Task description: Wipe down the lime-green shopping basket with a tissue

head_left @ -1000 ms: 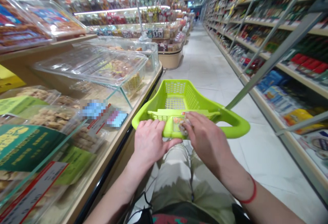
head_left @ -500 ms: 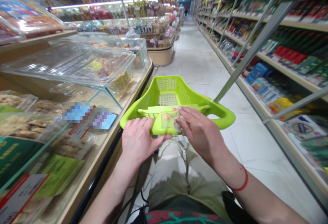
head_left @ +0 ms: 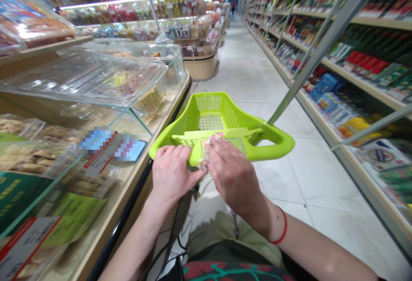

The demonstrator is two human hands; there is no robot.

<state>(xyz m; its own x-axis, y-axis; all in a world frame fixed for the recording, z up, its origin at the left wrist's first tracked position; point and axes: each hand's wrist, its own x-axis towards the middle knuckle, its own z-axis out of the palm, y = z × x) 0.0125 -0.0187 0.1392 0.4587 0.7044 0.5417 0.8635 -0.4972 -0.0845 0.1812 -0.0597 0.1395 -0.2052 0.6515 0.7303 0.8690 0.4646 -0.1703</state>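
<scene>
Two hands, one cart, one cloth. Clock taken from the middle of the green cart (head_left: pixel 273 143), which sits at the center of my view.

My left hand (head_left: pixel 170 169), at 8 o'clock: four fingers curled over the cart's handle (head_left: pixel 195 155), thumb stretched along its near side, pointing toward 3. My right hand (head_left: pixel 230 171), at 6 o'clock: fingers drawn close together and slanting toward 11, holding one crumpled whitish cloth (head_left: pixel 205 155) against the handle; most of the cloth is hidden under the fingers. One red string (head_left: pixel 284 227) circles my right wrist.

Cart: one basket, mesh floor (head_left: pixel 210 122) visible, far end toward 12. One gap in the handle shows at 4 o'clock. One grey pole (head_left: pixel 309 68) slants from the cart's side toward 2; I cannot tell whether they join.

At 9 to 10 o'clock, a wooden surface (head_left: pixel 128 182) carries at least two clear boxes (head_left: pixel 114 71) and several bags of food (head_left: pixel 28 156). Two price tags (head_left: pixel 28 246) there, red and white, plus two blue pieces (head_left: pixel 130 149), blurred.

At 3, one long row of shelves (head_left: pixel 363 23); one white pack (head_left: pixel 383 154) low down. At 12, one distant person (head_left: pixel 233 7) in the aisle.
</scene>
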